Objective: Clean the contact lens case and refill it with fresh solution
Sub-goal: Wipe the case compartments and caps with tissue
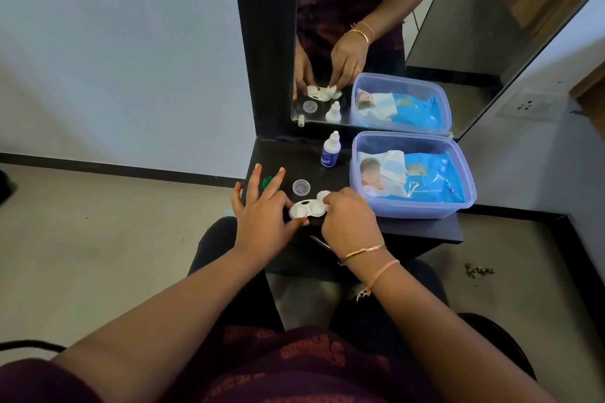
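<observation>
A white two-well contact lens case (306,209) lies open on the dark shelf (422,229). My left hand (262,216) pins its left end with thumb and forefinger, the other fingers spread. My right hand (348,222) pinches a small white wipe (322,196) against the right well. A clear cap (301,187) rests just behind the case, and a green cap (269,182) shows between my left fingers. The small solution bottle (330,150), white top and blue label, stands upright further back.
A lidless lilac plastic box (458,203) holding a blue wet-wipes pack (425,178) fills the shelf's right side. A mirror (376,42) rises behind the shelf. Thin metal tweezers (319,241) lie at the shelf's front edge, by my right wrist.
</observation>
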